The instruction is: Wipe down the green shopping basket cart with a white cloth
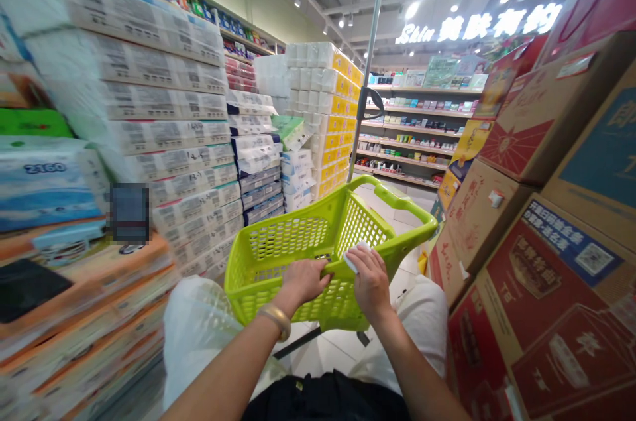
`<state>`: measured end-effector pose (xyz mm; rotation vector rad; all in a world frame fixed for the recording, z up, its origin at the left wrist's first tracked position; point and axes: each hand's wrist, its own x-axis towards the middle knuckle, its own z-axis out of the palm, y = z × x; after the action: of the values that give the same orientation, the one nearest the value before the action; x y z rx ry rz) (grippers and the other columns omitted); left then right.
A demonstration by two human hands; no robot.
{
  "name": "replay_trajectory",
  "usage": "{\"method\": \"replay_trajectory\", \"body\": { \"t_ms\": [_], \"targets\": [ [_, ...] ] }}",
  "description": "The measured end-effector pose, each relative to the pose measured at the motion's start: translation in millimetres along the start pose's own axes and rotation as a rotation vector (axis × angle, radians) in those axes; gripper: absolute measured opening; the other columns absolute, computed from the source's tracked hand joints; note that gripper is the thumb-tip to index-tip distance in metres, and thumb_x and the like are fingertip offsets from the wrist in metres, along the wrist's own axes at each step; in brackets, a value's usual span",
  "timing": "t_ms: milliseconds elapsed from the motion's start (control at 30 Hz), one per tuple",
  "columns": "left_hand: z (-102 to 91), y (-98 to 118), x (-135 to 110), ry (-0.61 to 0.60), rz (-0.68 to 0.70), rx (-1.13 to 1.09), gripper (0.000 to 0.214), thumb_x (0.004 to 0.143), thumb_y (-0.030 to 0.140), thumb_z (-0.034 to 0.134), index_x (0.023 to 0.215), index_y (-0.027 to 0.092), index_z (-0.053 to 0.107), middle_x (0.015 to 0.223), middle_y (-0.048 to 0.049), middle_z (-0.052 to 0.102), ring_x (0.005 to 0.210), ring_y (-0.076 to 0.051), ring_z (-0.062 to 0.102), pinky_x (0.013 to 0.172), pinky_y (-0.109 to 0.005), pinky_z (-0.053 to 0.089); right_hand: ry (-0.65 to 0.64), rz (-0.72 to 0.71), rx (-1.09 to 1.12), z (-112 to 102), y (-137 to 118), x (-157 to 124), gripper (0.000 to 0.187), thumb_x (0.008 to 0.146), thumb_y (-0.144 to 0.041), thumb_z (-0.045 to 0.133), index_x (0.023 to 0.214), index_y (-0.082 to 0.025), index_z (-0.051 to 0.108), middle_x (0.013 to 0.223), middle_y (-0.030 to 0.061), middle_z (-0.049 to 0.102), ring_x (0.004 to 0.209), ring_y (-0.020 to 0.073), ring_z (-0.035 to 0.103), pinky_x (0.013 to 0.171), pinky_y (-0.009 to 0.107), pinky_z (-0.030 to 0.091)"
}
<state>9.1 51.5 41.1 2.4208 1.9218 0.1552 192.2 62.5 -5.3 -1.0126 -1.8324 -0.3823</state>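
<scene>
A lime-green plastic shopping cart (pixel 342 288) with a perforated basket stands between my knees. My left hand (pixel 304 280), with a gold bangle on its wrist, is closed over the cart's near rim. Just to the right, my right hand (pixel 371 280) presses a folded white cloth (pixel 352 259) against the same rim. Part of the cloth is hidden under the fingers, and whether it is fabric or tissue I cannot tell. The cart's push handle (pixel 397 197) points away, toward the upper right. Little can be made out inside the basket.
Tall stacks of wrapped paper packs (pixel 169 103) rise on the left, beside orange packs (pixel 149 262). Cardboard cartons (pixel 541 301) are piled close on the right. A metal pole (pixel 372 30) stands behind the cart. Stocked shelves (pixel 412 113) line the back, past a tiled floor (pixel 330 348).
</scene>
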Motion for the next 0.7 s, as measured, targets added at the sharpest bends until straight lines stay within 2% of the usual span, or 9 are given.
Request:
{"method": "replay_trajectory", "body": {
  "t_ms": [100,200,267,433,500,567,700],
  "targets": [
    [0.9,-0.2,-0.3,-0.001,-0.003,-0.001,0.033,0.088,0.048,0.046,0.105,0.030,0.067,0.098,-0.0072,0.075,0.095,-0.027,0.069,0.082,-0.037,0.050,0.009,0.021,-0.006,-7.7,9.2,5.0,0.049,0.077,0.002,0.038,0.107,-0.021,0.069,0.109,0.0042,0.072,0.114,0.0193,0.060,0.107,0.038,0.034],
    [1.9,-0.1,0.3,-0.004,-0.007,-0.004,0.034,0.088,0.049,0.046,0.106,0.030,0.067,0.099,-0.0080,0.074,0.094,-0.028,0.069,0.080,-0.037,0.051,0.075,0.075,-0.041,-16.7,21.7,12.6,0.047,0.076,0.001,0.039,0.105,-0.019,0.070,0.108,0.0056,0.072,0.112,0.0210,0.061,0.106,0.040,0.036],
    [2.1,0.1,0.7,-0.003,-0.008,-0.004,0.035,0.087,0.048,0.046,0.107,0.029,0.067,0.099,-0.0086,0.074,0.094,-0.028,0.069,0.079,-0.037,0.051,0.098,0.096,-0.057,-16.3,20.2,13.4,0.045,0.076,0.001,0.039,0.103,-0.019,0.070,0.106,0.0061,0.073,0.110,0.0217,0.062,0.106,0.040,0.036],
    [0.4,0.8,-0.6,0.000,-0.005,-0.001,0.033,0.088,0.049,0.045,0.103,0.030,0.068,0.098,-0.0068,0.075,0.094,-0.027,0.069,0.080,-0.035,0.050,-0.049,-0.015,0.016,-2.5,-5.7,3.1,0.047,0.077,0.002,0.040,0.105,-0.022,0.069,0.107,0.0035,0.073,0.112,0.0187,0.061,0.108,0.037,0.033],
    [-0.3,0.9,-1.5,0.000,-0.010,0.000,0.033,0.088,0.049,0.045,0.104,0.031,0.067,0.099,-0.0060,0.075,0.095,-0.025,0.069,0.081,-0.034,0.050,-0.072,-0.037,0.031,-3.9,-5.7,2.0,0.047,0.077,0.001,0.040,0.107,-0.022,0.069,0.108,0.0033,0.072,0.113,0.0182,0.061,0.108,0.036,0.034],
    [-0.7,1.0,-2.0,-0.002,-0.014,0.001,0.033,0.087,0.049,0.046,0.105,0.031,0.067,0.099,-0.0061,0.075,0.095,-0.025,0.069,0.080,-0.034,0.049,-0.051,-0.019,0.020,-11.1,4.3,4.3,0.048,0.077,0.001,0.040,0.107,-0.022,0.069,0.108,0.0037,0.072,0.113,0.0186,0.061,0.108,0.037,0.034],
    [-0.4,1.2,-1.9,-0.009,-0.014,-0.001,0.035,0.087,0.049,0.046,0.106,0.030,0.068,0.099,-0.0077,0.075,0.094,-0.027,0.069,0.080,-0.036,0.050,0.089,0.065,-0.054,-24.5,27.8,9.7,0.047,0.077,0.001,0.039,0.105,-0.021,0.069,0.108,0.0054,0.072,0.113,0.0206,0.061,0.108,0.041,0.036]
  ]
}}
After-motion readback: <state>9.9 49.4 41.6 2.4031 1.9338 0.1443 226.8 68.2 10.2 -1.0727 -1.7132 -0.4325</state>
